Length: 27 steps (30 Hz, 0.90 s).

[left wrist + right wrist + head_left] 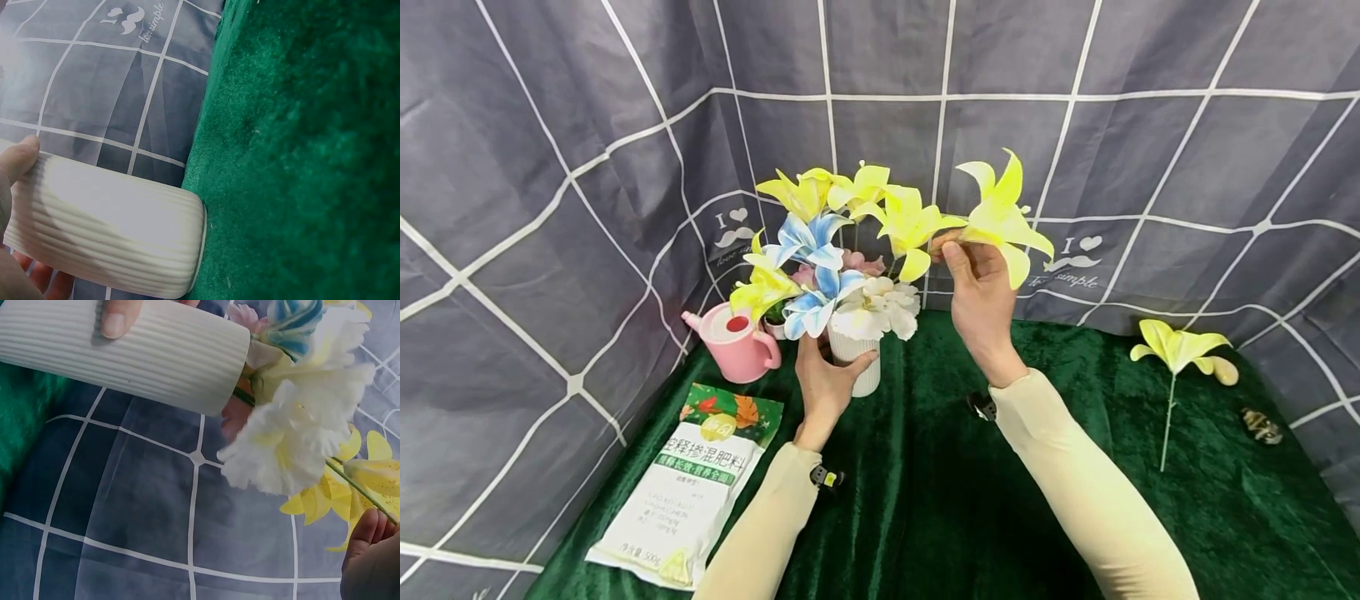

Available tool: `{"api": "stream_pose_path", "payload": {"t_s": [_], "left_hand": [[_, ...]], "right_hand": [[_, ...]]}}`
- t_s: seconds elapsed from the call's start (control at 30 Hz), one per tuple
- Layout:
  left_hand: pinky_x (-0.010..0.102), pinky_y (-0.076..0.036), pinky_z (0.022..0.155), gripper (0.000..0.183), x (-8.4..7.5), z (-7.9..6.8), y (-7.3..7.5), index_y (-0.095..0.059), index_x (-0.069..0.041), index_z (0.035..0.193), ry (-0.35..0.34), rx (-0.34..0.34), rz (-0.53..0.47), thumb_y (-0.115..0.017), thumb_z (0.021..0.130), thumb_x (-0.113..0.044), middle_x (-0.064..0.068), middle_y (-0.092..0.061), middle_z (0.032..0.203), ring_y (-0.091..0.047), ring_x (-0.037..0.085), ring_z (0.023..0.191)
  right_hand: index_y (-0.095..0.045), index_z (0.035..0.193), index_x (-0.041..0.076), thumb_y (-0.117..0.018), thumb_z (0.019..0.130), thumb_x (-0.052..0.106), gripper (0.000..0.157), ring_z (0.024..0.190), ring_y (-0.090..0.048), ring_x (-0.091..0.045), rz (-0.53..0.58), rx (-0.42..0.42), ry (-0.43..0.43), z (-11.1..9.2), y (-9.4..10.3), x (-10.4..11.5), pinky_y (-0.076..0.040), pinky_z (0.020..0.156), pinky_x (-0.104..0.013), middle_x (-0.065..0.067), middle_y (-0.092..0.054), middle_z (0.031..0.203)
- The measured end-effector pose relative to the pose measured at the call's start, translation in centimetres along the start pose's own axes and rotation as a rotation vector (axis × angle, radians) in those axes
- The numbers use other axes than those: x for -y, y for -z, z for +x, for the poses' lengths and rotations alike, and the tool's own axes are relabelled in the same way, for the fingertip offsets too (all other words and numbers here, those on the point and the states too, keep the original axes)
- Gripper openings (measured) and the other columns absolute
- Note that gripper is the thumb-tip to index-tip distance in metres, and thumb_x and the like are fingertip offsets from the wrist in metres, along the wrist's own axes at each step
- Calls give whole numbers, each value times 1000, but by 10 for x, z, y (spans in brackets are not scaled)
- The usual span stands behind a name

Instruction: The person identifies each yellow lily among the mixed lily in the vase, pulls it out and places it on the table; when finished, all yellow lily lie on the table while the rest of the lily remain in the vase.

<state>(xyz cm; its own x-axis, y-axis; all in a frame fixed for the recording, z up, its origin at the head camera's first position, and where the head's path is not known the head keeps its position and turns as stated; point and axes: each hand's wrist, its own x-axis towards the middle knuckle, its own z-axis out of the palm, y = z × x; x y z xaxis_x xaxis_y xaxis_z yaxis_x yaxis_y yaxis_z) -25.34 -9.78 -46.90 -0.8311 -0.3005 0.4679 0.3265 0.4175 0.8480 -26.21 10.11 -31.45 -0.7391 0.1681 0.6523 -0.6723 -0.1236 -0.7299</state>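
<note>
My left hand (823,379) grips a white ribbed vase (867,377) standing on the green cloth; the thumb lies across its front, also on the vase (119,219) in the left wrist view. Artificial flowers fill it: yellow lilies (913,225), blue-and-white lilies (820,304), pink blooms and a ruffled white flower (880,310). To the right of the bunch, my right hand (985,304) is raised, holding a yellow lily (1003,218). Seen from the right wrist, its fingertips (369,525) pinch a green stem (357,487) beside the white flower.
A pink watering can (737,346) stands left of the vase, near a small potted plant. In front of it lies a white-and-green fertilizer bag (688,492). Another yellow lily (1176,346), an egg-shaped object (1225,372) and a small patterned object (1261,427) lie at right. Grey checked curtains enclose the table.
</note>
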Motion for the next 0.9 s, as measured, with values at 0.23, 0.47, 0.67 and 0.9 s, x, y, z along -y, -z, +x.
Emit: {"api": "stream_pose_path", "payload": {"t_s": [0.23,0.47,0.67,0.9], "left_hand": [[48,-58,91,90,0,0,0,-47,-17,142,16,-1,13,-94,67,-37,12,-58,126,-64,29,110],[48,-58,92,92,0,-1,0,-47,-15,142,8,-4,9,-95,66,-35,12,-58,127,-64,29,111],[48,-57,93,93,-1,-1,0,-46,-16,144,-3,-7,6,-95,67,-35,12,-58,129,-63,28,113],[49,-58,91,88,-2,-2,-1,-49,-12,138,8,-13,20,-95,67,-35,15,-59,123,-64,31,108]], "right_hand": [[-70,103,3,-67,96,8,9,84,-72,-14,46,-144,80,4,7,3,-58,86,-31,4,-75,91],[-70,96,-4,-71,93,10,14,81,-72,-16,46,-227,97,5,12,4,-59,85,-34,1,-77,90],[-68,92,3,-71,92,5,3,78,-71,-17,107,-309,109,9,16,8,-59,83,-33,-2,-77,89],[-66,89,2,-70,91,-1,5,76,-71,-21,175,-363,159,17,27,14,-59,80,-34,-8,-75,85]]}}
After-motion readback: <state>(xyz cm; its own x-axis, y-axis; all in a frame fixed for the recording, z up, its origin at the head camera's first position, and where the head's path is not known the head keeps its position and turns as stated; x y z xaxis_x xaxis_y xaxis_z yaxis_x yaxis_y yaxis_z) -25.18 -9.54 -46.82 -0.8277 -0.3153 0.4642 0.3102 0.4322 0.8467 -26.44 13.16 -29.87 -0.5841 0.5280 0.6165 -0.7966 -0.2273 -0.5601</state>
